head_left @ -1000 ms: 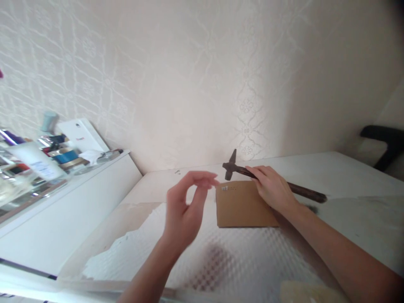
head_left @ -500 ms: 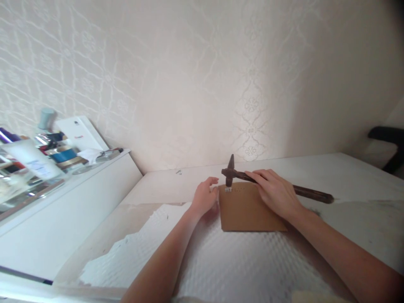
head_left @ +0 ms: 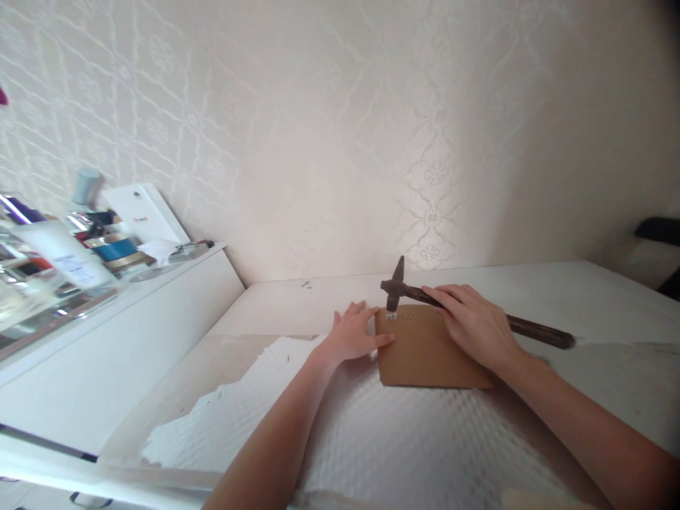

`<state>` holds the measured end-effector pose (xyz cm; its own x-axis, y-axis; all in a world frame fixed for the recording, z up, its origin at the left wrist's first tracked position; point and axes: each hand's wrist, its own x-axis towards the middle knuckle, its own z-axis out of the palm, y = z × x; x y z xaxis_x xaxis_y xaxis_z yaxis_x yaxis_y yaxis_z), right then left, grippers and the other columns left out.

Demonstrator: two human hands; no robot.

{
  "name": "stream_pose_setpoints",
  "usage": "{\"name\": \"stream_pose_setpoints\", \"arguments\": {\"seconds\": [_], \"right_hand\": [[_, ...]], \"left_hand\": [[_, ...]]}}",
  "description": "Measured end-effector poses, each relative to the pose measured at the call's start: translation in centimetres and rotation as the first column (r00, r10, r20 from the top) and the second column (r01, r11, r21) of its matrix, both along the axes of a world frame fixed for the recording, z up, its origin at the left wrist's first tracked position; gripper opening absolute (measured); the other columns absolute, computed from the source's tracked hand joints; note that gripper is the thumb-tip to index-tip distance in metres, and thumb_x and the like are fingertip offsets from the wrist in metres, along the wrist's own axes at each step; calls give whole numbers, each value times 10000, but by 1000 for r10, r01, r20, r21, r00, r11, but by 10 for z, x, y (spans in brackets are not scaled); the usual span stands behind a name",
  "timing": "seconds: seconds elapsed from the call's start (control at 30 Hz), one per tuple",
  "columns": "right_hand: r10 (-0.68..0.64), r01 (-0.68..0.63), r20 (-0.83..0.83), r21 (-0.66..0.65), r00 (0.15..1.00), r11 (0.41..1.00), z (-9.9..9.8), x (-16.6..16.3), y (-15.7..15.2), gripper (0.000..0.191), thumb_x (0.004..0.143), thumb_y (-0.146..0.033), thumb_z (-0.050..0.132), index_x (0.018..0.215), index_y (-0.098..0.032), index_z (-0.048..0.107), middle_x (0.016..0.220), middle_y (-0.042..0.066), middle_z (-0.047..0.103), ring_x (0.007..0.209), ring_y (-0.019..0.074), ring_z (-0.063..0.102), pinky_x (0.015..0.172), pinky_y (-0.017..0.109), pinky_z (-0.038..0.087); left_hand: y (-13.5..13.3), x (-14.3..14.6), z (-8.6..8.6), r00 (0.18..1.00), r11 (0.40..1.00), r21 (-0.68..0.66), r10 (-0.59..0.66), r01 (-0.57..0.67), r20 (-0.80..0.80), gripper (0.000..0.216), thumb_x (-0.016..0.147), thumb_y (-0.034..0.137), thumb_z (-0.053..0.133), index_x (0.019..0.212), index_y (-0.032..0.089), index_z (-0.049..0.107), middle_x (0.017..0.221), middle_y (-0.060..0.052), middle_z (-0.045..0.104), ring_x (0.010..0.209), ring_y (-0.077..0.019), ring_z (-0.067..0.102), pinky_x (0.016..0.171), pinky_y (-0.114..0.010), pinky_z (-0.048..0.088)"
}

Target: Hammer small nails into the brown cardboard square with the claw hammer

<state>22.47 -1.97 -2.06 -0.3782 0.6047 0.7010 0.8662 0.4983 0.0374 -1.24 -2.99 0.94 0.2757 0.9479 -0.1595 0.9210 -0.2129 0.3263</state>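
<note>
My right hand (head_left: pixel 475 319) is wrapped round the dark handle of a hammer (head_left: pixel 396 287). The hammer's head hangs just above the upper left part of a brown cardboard piece (head_left: pixel 430 354). Small whitish metal bits (head_left: pixel 391 316) sit in a short row under the head, with a line of small holes beside them; their kind is too small to tell. My left hand (head_left: pixel 357 331) rests at the cardboard's left edge, fingers spread, with its thumb lying on the surface. Beneath the cardboard lies a white textured sheet (head_left: pixel 404 439).
A white cabinet (head_left: pixel 122 326) stands at the left, crowded with tubes, a blue roll of tape (head_left: pixel 114 248) and a white box (head_left: pixel 146 212). Tiny bits (head_left: pixel 307 285) lie near the patterned wall. A dark object (head_left: pixel 659 230) shows at the far right.
My left hand has opened out, and its thumb has come onto the cardboard's left part. The hammer stays over the metal bits, its head slightly tilted. The view has shifted a little.
</note>
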Motion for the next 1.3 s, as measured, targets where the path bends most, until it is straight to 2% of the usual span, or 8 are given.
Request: {"name": "stream_pose_setpoints", "arguments": {"seconds": [0.27, 0.5, 0.83, 1.3], "right_hand": [[-8, 8, -18, -49, 1000, 999, 0, 0, -1, 405, 839, -76, 432, 1176, -195, 623, 1050, 56, 672, 937, 201, 593, 643, 295, 510], [-15, 12, -34, -78, 999, 997, 0, 0, -1, 418, 854, -112, 411, 1206, -218, 608, 1064, 68, 665, 946, 217, 592, 648, 321, 525], [-11, 6, -42, -106, 999, 994, 0, 0, -1, 380, 873, -135, 414, 1191, -212, 607, 1056, 62, 667, 951, 209, 596, 660, 301, 510], [-32, 28, -60, -72, 998, 997, 0, 4, 0, 431, 852, -116, 418, 1226, -233, 597, 1056, 67, 668, 967, 222, 597, 681, 323, 529]], "left_hand": [[1, 0, 0, 1000, 1000, -12, -4, 4, -15, 825, 769, 713, 431, 1436, 241, 320, 1561, -134, 155, 1438, -326, 99, 1105, -625, 59], [2, -1, -4, 1000, 1000, 29, -4, 4, 24, 791, 764, 693, 469, 1409, 247, 365, 1545, -151, 208, 1429, -338, 137, 1094, -640, 73], [2, -1, -4, 1000, 999, 32, -6, 6, 24, 787, 761, 693, 479, 1404, 253, 371, 1541, -142, 228, 1426, -345, 146, 1094, -641, 81], [1, -1, -1, 1000, 1000, 15, -10, 9, 20, 787, 769, 693, 457, 1412, 250, 358, 1546, -146, 206, 1433, -331, 124, 1098, -632, 67]]}}
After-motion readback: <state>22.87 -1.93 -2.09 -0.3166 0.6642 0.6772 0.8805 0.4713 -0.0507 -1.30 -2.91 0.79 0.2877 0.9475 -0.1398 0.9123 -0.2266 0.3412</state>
